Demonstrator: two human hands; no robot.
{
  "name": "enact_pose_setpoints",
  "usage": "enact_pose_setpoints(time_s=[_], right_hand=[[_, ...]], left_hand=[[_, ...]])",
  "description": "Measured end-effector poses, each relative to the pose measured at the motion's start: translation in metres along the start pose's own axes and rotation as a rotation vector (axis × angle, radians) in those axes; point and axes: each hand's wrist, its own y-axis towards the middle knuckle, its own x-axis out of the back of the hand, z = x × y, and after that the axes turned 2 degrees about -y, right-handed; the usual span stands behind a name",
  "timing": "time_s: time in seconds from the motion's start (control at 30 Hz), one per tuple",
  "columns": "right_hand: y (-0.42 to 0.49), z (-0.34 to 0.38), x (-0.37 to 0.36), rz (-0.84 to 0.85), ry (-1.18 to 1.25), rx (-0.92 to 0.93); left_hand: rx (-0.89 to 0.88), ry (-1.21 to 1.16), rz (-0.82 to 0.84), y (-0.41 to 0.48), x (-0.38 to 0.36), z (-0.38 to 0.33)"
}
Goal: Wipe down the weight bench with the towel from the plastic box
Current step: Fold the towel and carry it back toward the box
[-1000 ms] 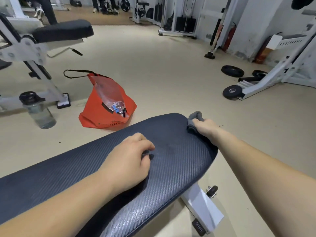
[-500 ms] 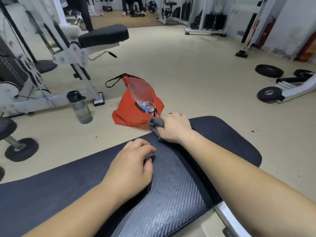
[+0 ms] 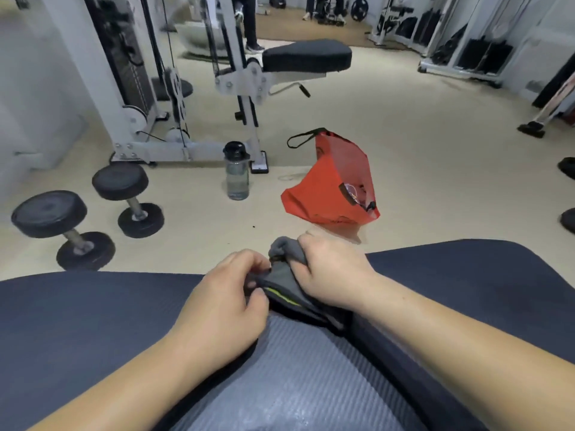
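The weight bench [image 3: 93, 331] has a dark textured pad that fills the lower part of the view. A grey towel [image 3: 284, 275] with a thin yellow-green edge lies bunched at the pad's far edge. My right hand [image 3: 329, 275] grips the towel's upper bunch from the right. My left hand [image 3: 224, 309] pinches the towel's left end with thumb and fingers. The two hands nearly meet over the towel. No plastic box is in view.
On the floor beyond the bench lie a red bag [image 3: 329, 188], a clear water bottle [image 3: 237, 172] and two black dumbbells [image 3: 62, 228]. A white machine with a black seat [image 3: 306, 59] stands behind. Weight plates [image 3: 567, 168] sit at the right edge.
My right hand has swept the towel leftward along the bench's far edge to meet the left hand. The left hand, which rested on the pad, now pinches the towel. The view has swung left.
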Motion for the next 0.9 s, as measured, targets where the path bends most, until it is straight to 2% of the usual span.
enact_pose_setpoints(time_s=[0.07, 0.13, 0.17, 0.23, 0.33, 0.43, 0.57, 0.7, 0.73, 0.8, 0.83, 0.9], right_hand=[[0.021, 0.027, -0.011, 0.072, -0.270, 0.003], [0.031, 0.051, -0.017, 0.186, -0.369, 0.000], [0.036, 0.056, -0.015, 0.213, -0.300, -0.012], [0.045, 0.050, -0.002, 0.224, 0.052, -0.071], [0.044, 0.044, 0.036, 0.331, 0.760, -0.373], [0.037, 0.049, 0.098, 0.309, 1.178, -0.629], [0.020, 0.056, 0.227, 0.251, 1.371, -0.619], [-0.011, 0.050, 0.370, 0.236, 1.501, -0.567], [-0.023, 0.043, 0.400, 0.253, 1.511, -0.554], [-0.049, 0.025, 0.455, 0.286, 1.519, -0.500], [-0.061, 0.017, 0.480, 0.282, 1.530, -0.500], [-0.092, 0.000, 0.520, 0.243, 1.538, -0.544]], left_hand=[[0.045, -0.035, 0.036, 0.012, 0.014, 0.015], [0.097, -0.063, 0.079, 0.023, 0.031, 0.022], [0.134, -0.089, 0.089, 0.027, 0.039, 0.022], [0.237, -0.140, 0.094, 0.030, 0.054, 0.018], [0.326, -0.212, 0.062, 0.027, 0.073, -0.008], [0.459, -0.332, 0.105, 0.031, 0.109, -0.066], [0.577, -0.476, 0.108, 0.058, 0.171, -0.174], [0.600, -0.546, 0.004, 0.085, 0.242, -0.302], [0.564, -0.629, 0.038, 0.091, 0.259, -0.337], [0.407, -0.868, 0.224, 0.098, 0.283, -0.398], [0.393, -0.879, 0.238, 0.098, 0.292, -0.423], [0.463, -0.715, 0.104, 0.094, 0.299, -0.455]])
